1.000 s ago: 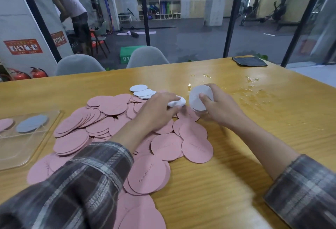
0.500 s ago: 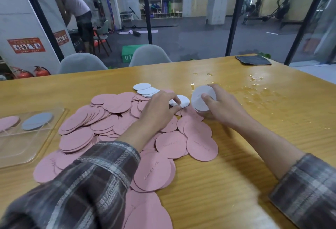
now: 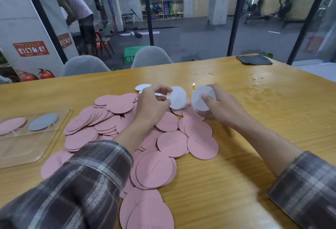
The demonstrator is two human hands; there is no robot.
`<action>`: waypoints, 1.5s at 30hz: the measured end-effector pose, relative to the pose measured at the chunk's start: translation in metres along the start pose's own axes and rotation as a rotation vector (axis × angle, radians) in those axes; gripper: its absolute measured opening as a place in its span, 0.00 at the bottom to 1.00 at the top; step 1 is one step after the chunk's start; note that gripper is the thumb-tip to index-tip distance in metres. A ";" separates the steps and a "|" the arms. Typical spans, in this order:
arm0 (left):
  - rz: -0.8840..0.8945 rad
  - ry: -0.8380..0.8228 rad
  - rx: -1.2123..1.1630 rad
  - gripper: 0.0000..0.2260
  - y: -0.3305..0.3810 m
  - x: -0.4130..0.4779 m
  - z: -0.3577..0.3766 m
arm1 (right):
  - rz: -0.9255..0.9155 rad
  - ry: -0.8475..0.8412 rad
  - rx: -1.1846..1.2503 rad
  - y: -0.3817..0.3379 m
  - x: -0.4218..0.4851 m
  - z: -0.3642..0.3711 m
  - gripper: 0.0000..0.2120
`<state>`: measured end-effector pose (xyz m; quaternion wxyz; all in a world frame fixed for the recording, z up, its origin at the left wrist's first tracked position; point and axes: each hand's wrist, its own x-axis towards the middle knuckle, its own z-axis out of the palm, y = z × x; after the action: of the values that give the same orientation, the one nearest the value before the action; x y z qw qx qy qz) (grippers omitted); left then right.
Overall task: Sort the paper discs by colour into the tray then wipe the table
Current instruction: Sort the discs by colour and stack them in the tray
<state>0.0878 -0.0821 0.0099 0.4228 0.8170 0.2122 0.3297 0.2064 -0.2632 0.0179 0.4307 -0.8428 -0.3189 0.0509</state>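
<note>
A big heap of pink paper discs (image 3: 118,125) covers the middle of the wooden table (image 3: 236,165). My left hand (image 3: 152,101) pinches one pale grey disc (image 3: 177,98) and holds it tilted above the heap. My right hand (image 3: 218,105) grips a small stack of pale grey discs (image 3: 200,99) with the thumb across its face. A few more grey discs (image 3: 142,87) lie flat behind my left hand. At the left a clear plastic tray (image 3: 27,147) holds a pink disc (image 3: 11,125) and a grey disc (image 3: 43,121) in separate compartments.
Water drops (image 3: 258,90) are spread over the table to the right of my hands. A dark folded cloth (image 3: 254,59) lies at the far right corner. Two grey chairs (image 3: 151,56) stand behind the table's far edge, in front of a glass wall.
My left hand has lifted a grey disc off the heap and raised it toward the stack in my right hand. My right hand has stayed in place.
</note>
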 end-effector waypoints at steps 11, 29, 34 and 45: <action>-0.057 -0.077 -0.388 0.09 0.008 -0.030 -0.022 | -0.077 -0.137 0.101 -0.001 -0.004 0.005 0.15; 0.199 0.065 -0.133 0.07 0.015 -0.023 -0.014 | -0.226 -0.270 0.035 -0.009 -0.015 0.013 0.20; 0.093 0.015 0.188 0.05 -0.003 0.015 -0.051 | -0.217 -0.157 -0.050 -0.004 -0.010 0.013 0.20; -0.044 -0.286 0.564 0.31 -0.040 0.079 -0.057 | -0.223 -0.148 -0.045 -0.002 -0.007 0.015 0.21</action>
<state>0.0988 0.0203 0.0292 0.2123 0.9353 0.2511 0.1304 0.1946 -0.2564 0.0086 0.3900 -0.8054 -0.4426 0.0575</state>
